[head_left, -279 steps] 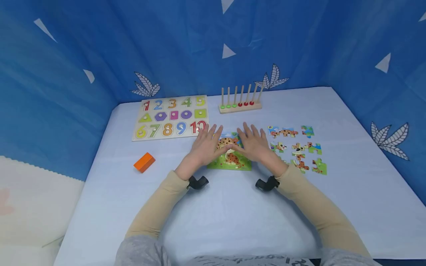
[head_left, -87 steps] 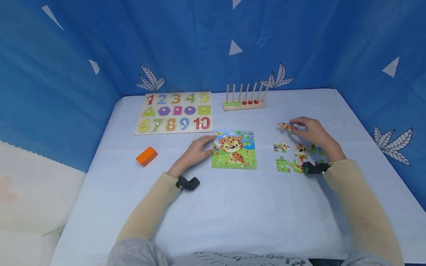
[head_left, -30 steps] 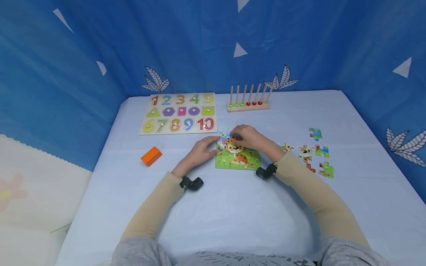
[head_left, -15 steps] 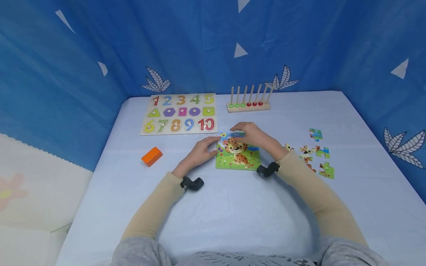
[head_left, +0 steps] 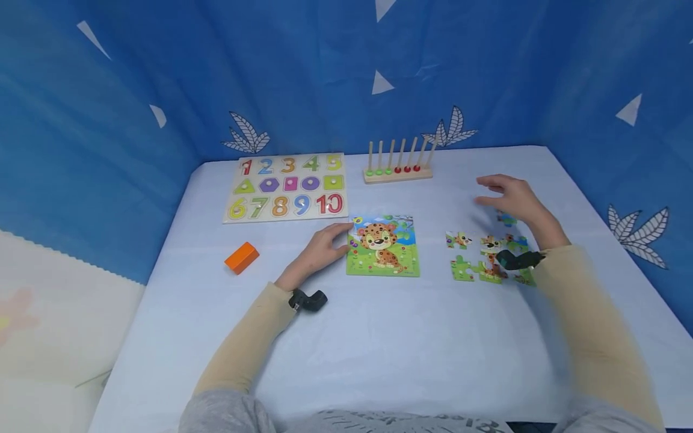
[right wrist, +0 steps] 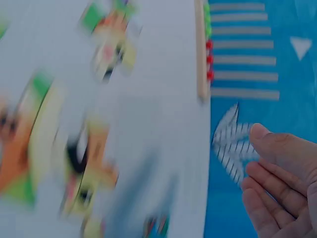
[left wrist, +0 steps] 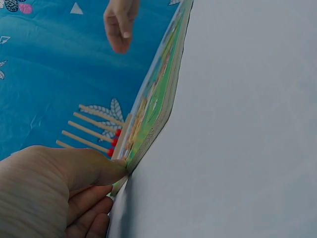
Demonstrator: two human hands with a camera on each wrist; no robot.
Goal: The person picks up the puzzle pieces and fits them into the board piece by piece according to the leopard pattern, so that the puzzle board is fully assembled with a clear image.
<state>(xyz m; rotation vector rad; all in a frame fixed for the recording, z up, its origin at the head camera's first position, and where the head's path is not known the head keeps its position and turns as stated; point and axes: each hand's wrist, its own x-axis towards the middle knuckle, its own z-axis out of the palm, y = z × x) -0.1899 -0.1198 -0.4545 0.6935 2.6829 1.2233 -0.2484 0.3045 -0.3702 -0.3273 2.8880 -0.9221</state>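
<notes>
A square jigsaw puzzle board [head_left: 406,261] with a spotted cub picture lies mid-table in the head view. My left hand [head_left: 319,248] rests at its left edge, index finger near the upper corner and thumb lower down. In the left wrist view that thumb [left wrist: 106,168] touches the board's edge. To the right, my right hand [head_left: 514,197] hovers over loose jigsaw pieces, thumb and fingers apart with nothing between them. One blue-green piece [head_left: 506,220] is partly hidden beneath it. A face piece [head_left: 491,243] and a green piece [head_left: 461,269] lie nearer me.
A number-and-shape board [head_left: 284,195] lies at the back left. Beside it stands a wooden bead rack [head_left: 397,175] with upright pegs. An orange block [head_left: 242,258] sits left of my left hand. Blue cloth [head_left: 303,78] hangs behind the table.
My right hand earlier carried a spotted jigsaw piece to the top of the board. Since half a second ago it has moved right, back over the loose pieces. My left hand stays at the board.
</notes>
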